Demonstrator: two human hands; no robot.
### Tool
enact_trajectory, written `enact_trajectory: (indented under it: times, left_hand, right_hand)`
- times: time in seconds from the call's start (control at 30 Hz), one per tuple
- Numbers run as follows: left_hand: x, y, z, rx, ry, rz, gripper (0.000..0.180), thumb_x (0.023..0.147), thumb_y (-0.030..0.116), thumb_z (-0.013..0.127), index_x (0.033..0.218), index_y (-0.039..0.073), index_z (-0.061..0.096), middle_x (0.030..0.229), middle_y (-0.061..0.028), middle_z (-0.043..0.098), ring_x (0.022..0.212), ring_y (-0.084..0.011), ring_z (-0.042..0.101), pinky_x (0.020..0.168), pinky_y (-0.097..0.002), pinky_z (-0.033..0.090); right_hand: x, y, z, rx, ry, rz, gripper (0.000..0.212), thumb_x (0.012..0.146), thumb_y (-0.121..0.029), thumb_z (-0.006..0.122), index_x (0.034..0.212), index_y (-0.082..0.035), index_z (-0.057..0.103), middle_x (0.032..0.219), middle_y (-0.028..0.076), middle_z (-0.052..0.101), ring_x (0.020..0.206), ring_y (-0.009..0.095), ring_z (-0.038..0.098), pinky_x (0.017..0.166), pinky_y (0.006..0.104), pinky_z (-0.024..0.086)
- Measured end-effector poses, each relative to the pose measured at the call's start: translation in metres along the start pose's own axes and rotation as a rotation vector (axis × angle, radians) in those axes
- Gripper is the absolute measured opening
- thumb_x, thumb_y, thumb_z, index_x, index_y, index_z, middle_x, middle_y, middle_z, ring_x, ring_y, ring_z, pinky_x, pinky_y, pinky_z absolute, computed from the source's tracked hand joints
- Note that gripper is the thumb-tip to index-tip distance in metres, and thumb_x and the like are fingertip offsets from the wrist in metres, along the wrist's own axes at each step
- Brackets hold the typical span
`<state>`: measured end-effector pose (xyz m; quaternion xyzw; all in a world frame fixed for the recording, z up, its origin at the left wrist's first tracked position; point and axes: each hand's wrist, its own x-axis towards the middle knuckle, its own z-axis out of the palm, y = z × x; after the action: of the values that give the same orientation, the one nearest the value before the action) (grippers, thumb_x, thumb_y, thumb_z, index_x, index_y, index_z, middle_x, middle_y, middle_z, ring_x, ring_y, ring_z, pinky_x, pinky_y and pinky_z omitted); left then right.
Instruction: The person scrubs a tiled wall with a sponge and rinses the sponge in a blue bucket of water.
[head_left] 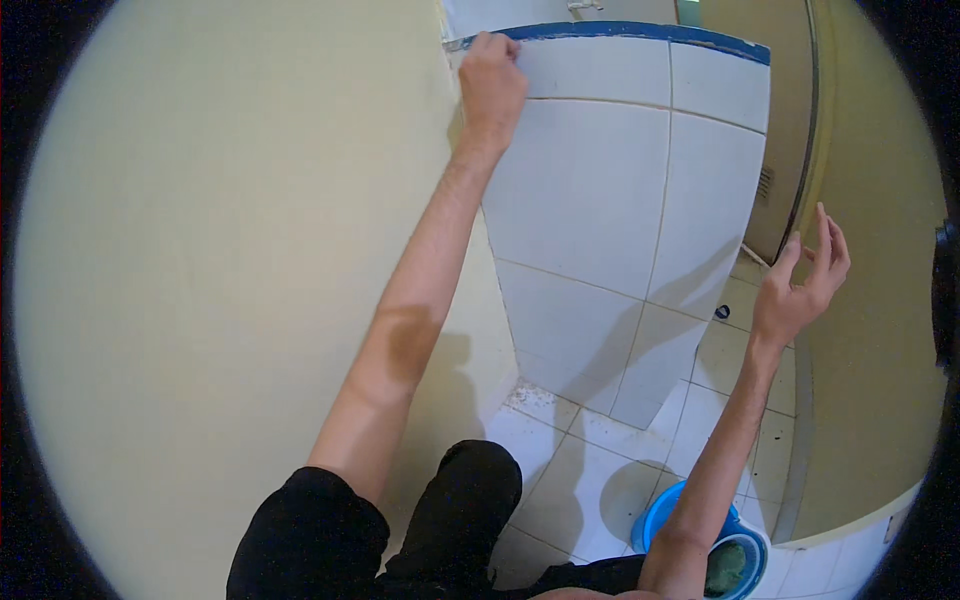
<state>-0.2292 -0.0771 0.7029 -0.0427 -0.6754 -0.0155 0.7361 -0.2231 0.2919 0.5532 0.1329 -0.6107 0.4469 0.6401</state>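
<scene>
While left hand [493,78] curls at ledge [620,30], grip unclear, right hand [797,295] spread, something green [727,569] in blue container [750,532]

The left arm stretches far forward, its bare forearm [428,265] slanting up and to the right to a nearly straight wrist [482,145], where the left hand [493,92] shows its back, fingers bent and their grip hard to make out. The right forearm [728,430] also angles up to the right, lower, and the right hand [800,290] is raised with fingers loosely spread and thumb [787,258] apart.
</scene>
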Motion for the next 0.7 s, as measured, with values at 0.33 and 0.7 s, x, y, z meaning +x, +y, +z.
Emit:
enact_trajectory:
  times: [0.33,0.7]
  left_hand:
    - [0.002,0.006,-0.007,-0.040,-0.040,0.083,0.012,0.076,-0.003,0.059,0.080,0.001,0.068,0.082,-0.0162,0.065,0.078,-0.0351,0.064,0.071,-0.0424,0.051]
    - [0.009,-0.009,-0.005,-0.004,0.003,-0.197,0.012,0.073,-0.003,0.060,0.079,0.001,0.070,0.081,-0.0177,0.067,0.078,-0.0344,0.066,0.072,-0.0402,0.052]
  right_hand:
    - [0.001,-0.008,0.002,0.014,0.002,-0.025,0.043,0.088,-0.002,0.061,0.130,-0.013,0.062,0.126,0.013,0.054,0.119,0.026,0.050,0.088,0.0353,0.047]
    - [0.004,-0.004,-0.008,-0.009,-0.010,-0.030,0.045,0.087,-0.001,0.060,0.130,-0.013,0.062,0.127,0.012,0.053,0.120,0.027,0.050,0.093,0.0367,0.046]
